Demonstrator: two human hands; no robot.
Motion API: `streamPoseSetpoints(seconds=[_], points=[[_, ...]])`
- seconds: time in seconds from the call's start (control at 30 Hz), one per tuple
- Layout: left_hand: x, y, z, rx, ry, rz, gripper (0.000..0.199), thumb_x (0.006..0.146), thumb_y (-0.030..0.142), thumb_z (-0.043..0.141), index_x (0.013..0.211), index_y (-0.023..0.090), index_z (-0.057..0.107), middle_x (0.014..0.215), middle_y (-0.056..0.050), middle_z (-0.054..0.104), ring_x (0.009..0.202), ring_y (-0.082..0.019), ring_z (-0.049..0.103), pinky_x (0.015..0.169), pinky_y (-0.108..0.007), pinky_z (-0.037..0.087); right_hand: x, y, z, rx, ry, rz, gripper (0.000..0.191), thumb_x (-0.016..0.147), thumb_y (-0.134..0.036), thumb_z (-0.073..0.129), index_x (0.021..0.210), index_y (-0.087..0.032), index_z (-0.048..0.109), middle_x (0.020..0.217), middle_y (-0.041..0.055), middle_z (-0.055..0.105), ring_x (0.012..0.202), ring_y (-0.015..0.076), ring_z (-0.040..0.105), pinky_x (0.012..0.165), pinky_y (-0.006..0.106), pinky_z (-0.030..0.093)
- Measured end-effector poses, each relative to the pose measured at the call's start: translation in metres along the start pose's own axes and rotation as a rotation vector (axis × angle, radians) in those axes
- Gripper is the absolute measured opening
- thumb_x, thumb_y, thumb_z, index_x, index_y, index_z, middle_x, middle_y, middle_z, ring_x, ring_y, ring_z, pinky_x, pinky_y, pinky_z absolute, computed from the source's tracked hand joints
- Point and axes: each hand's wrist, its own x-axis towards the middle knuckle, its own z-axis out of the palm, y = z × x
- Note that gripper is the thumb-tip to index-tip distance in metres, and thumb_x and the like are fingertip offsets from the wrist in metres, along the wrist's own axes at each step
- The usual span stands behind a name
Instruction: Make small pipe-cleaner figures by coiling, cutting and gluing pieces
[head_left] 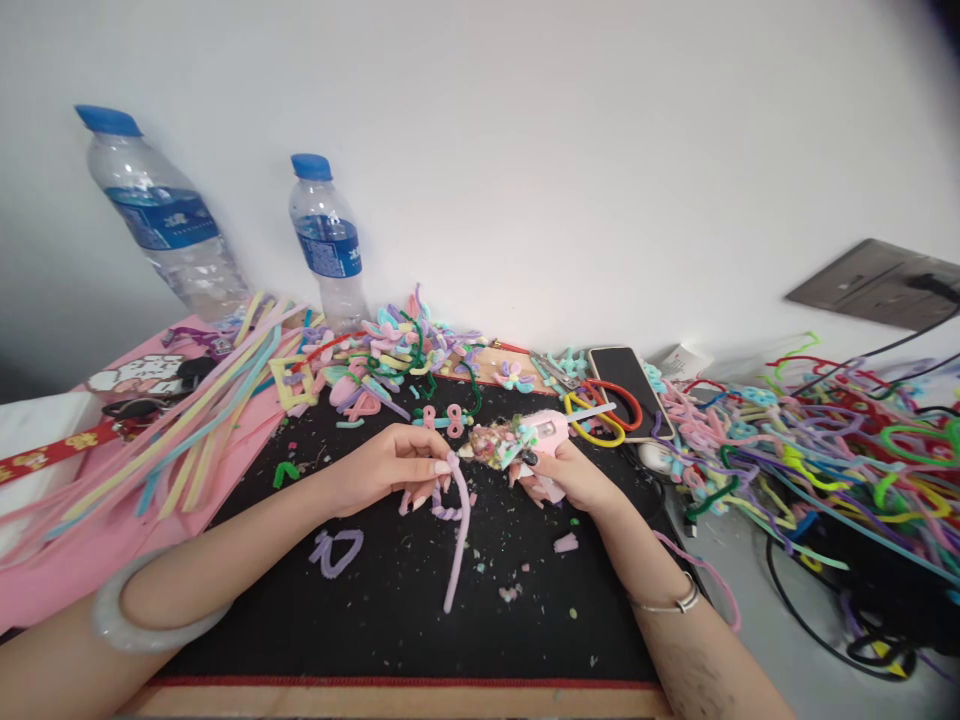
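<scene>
Just off left hand (pixel 386 467), fingertips pinched closed on its far end, lilac pipe cleaner (pixel 460 530) runs toward wearer; right hand (pixel 571 474), farther off, wraps pink glue gun (pixel 547 430), nozzle (pixel 464 453) facing that end.

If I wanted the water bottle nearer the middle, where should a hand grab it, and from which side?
Probably around its label, from the front: the bottle stands upright, and its rounded body suits wrapping fingers. The wall rises behind it, fuzzy stems crowd its base, and the cap offers less to grip.
</scene>
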Motion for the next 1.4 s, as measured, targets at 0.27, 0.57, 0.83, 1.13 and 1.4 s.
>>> streamPoseSetpoints(seconds=[0.27,0.57,0.83,1.13,1.4], points=[[-0.0008,-0.0002,0.0006,0.01,-0.011,0.007,0.017,0.079,0.029,0.067,0.075,0.012,0.064,0.05,0.003,0.057,0.04,-0.006,0.048,0.042,-0.017,0.04,-0.0001,0.0001,-0.0002,-0.014,-0.006,-0.007,0.04,0.073,-0.05,0.068,0.075,-0.011,0.061,0.052,-0.0054,0.045,0.04,0.0042,0.04,0.038,0.017,0.037],[0.0005,-0.0017,-0.0011,-0.034,0.013,0.015,0.021,0.075,0.032,0.07,0.078,0.013,0.064,0.047,0.004,0.057,0.039,-0.007,0.048,0.039,-0.017,0.041,0.0004,0.0011,-0.0017,-0.004,-0.002,0.008,0.042,0.071,-0.052,0.069,0.074,-0.011,0.062,0.051,-0.0059,0.045,0.039,0.0047,0.04,0.037,0.018,0.038],[0.0006,-0.0024,-0.0019,-0.055,0.044,0.011,0.018,0.076,0.03,0.069,0.079,0.013,0.064,0.046,0.003,0.055,0.04,-0.007,0.048,0.039,-0.018,0.042,-0.0007,-0.0003,0.0007,-0.008,0.014,0.006,0.041,0.071,-0.051,0.07,0.073,-0.011,0.061,0.051,-0.0056,0.045,0.04,0.0046,0.04,0.037,0.018,0.036],[0.0008,-0.0018,-0.0018,-0.094,0.054,0.021,0.015,0.075,0.027,0.07,0.078,0.014,0.064,0.049,0.004,0.055,0.041,-0.006,0.048,0.04,-0.017,0.043,0.0,-0.0002,0.001,-0.012,0.014,-0.003,0.039,0.072,-0.049,0.07,0.075,-0.011,0.061,0.052,-0.0051,0.047,0.039,0.0044,0.04,0.037,0.018,0.036],[0.001,-0.0013,-0.0017,-0.097,0.068,0.017,0.016,0.074,0.027,0.071,0.078,0.013,0.064,0.05,0.004,0.055,0.041,-0.006,0.048,0.039,-0.017,0.043,-0.0006,-0.0011,0.0028,-0.013,0.017,0.003,0.041,0.07,-0.05,0.071,0.074,-0.011,0.061,0.052,-0.005,0.047,0.04,0.0043,0.04,0.037,0.018,0.036]])
